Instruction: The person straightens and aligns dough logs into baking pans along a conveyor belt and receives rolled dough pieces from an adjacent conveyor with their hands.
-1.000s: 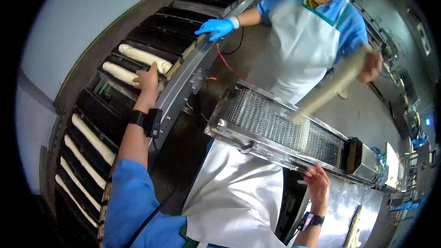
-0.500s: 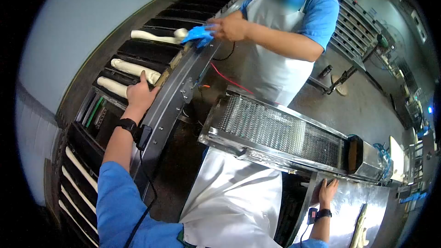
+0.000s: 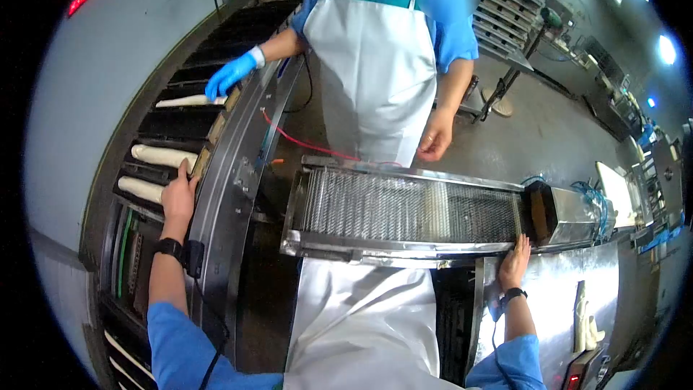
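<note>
A long tray line (image 3: 172, 124) ran left of the mesh conveyor (image 3: 375, 206), and a co-worker in a white apron (image 3: 372, 65) stood just beyond that conveyor. A metal table (image 3: 556, 296) stood on its near side, toward its right end, with some dough pieces (image 3: 582, 318) on top. Left of the mesh conveyor, a farther dough roll (image 3: 162, 154) and a nearer dough roll (image 3: 141, 189) lay in neighbouring trays. There the left hand (image 3: 179, 198) reached their ends, a finger on the farther one; whether it gripped either could not be told. The right hand (image 3: 514, 266), fingers extended and clasping nothing visible, was at the mesh conveyor's near rail.
</note>
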Tool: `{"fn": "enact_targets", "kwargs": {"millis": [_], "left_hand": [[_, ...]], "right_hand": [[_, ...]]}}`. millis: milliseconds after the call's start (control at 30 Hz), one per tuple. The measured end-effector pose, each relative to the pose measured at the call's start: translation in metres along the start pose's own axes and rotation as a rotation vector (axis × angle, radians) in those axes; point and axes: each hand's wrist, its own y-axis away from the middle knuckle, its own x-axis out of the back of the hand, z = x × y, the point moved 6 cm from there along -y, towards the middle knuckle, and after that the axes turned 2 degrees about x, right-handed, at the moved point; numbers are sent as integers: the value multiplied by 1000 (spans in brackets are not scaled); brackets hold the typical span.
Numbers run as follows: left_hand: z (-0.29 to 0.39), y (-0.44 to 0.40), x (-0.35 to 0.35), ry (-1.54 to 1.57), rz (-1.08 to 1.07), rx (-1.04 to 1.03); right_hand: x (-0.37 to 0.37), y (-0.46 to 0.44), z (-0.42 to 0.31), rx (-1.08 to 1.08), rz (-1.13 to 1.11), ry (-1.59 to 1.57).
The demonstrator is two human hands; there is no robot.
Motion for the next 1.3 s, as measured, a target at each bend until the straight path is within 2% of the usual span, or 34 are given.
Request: {"fn": "enact_targets", "kwargs": {"millis": [67, 100, 200, 300, 600, 700, 800, 933, 1000, 1067, 1100, 1300], "left_hand": [[11, -9, 10, -10, -71, 58], [12, -11, 10, 0, -63, 51], [11, -13, 4, -1, -52, 45], [8, -16, -5, 13, -44, 47], [9, -34, -9, 42, -55, 53], [-4, -42, -23, 63, 49, -19], [-1, -48, -27, 37, -54, 50], [-12, -62, -34, 33, -46, 44], [-16, -58, -30, 51, -20, 14], [-12, -55, -20, 37, -75, 52], [-15, -57, -17, 24, -132, 89], [-64, -54, -32, 171, -29, 26]], "right_hand": [[0, -1, 6, 24, 67, -133], [-2, -6, 11, -102, 36, -170], [-1, -16, 7, -196, -30, -64], [-7, -30, 10, -199, -49, -55], [-18, -43, 25, -329, 3, -60], [-2, -51, 8, -290, -22, -82], [-7, -56, 10, -143, 50, -82], [-1, -70, -10, -156, 22, -96], [-1, -78, -23, -79, 73, -64], [15, -90, -52, -51, -56, 37], [22, -93, -67, -30, -37, 12], [40, -108, -127, 240, -216, 184]]}}
